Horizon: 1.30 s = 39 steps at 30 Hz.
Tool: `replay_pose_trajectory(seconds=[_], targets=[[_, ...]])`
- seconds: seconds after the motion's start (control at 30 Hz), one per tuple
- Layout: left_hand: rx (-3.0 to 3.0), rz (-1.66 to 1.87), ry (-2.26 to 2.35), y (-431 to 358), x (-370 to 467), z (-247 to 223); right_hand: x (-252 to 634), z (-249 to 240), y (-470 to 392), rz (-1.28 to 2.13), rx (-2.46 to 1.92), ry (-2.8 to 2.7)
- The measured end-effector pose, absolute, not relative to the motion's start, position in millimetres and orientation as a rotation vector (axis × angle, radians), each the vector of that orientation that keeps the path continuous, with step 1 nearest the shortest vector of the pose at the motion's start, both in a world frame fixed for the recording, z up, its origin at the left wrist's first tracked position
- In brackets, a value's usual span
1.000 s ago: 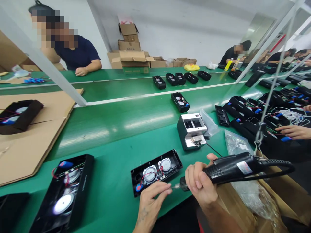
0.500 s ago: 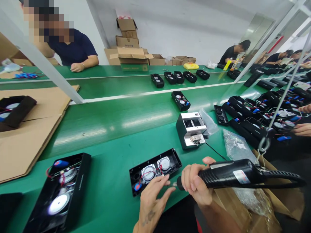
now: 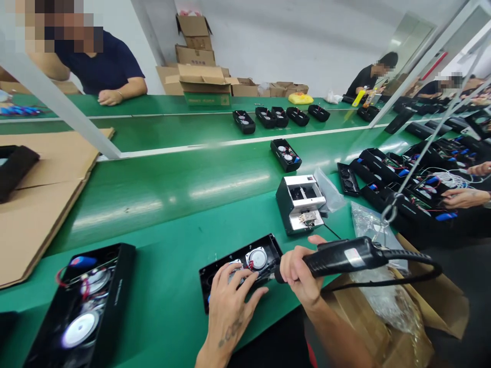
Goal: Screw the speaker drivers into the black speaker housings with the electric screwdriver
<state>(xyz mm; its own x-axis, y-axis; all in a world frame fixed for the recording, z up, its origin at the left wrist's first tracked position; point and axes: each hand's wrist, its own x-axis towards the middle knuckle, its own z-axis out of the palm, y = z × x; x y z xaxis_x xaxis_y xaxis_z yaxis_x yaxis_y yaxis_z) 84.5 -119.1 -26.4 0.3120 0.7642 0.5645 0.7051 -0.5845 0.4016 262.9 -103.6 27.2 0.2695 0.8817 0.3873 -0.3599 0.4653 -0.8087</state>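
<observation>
My right hand is wrapped round a black electric screwdriver, which hangs from a hook and points left. Its tip reaches the right part of an open black speaker housing. Inside the housing sits a round silver speaker driver with red wires beside it; my left hand covers most of a second driver. Fingers stretched and slightly apart, my left hand lies over the housing's near side. Whether it holds anything small under the fingertips is hidden.
A metal-fronted machine stands just behind the housing. Another open speaker housing lies at left, near cardboard sheets. More housings crowd the right, where a co-worker's hands show. An open carton with plastic is below right.
My left hand has gone from a pinch near the screwdriver's tip to lying spread over the housing. The screwdriver has moved left, its tip now at the housing.
</observation>
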Motion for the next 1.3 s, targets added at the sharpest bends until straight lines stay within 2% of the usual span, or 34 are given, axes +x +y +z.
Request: replay_pose_trajectory(seconds=[0.2, 0.37, 0.57, 0.67, 0.9, 1.3], targets=[[2.373, 1.27, 1.22, -117.9, 89.4, -24.1, 263.5, 45.7, -108.6, 0.951, -0.558, -0.995], [2.404, 1.272, 1.199, -115.4, 88.3, -25.6, 260.1, 41.6, -112.0, 0.883, -0.498, -0.951], [2.664, 0.936, 1.411, -111.8, 78.1, -28.4, 257.6, 21.6, -106.8, 0.856, -0.559, -1.013], [2.683, 0.877, 1.479, -112.3, 75.9, -31.0, 257.1, 14.2, -102.2, 0.808, -0.595, -1.028], [2.656, 0.93, 1.491, -111.8, 78.3, -32.0, 254.3, 5.8, -98.8, 0.826, -0.625, -1.01], [2.459, 1.188, 1.331, -112.8, 85.1, -18.4, 256.6, 30.6, -111.1, 0.877, -0.55, -1.003]])
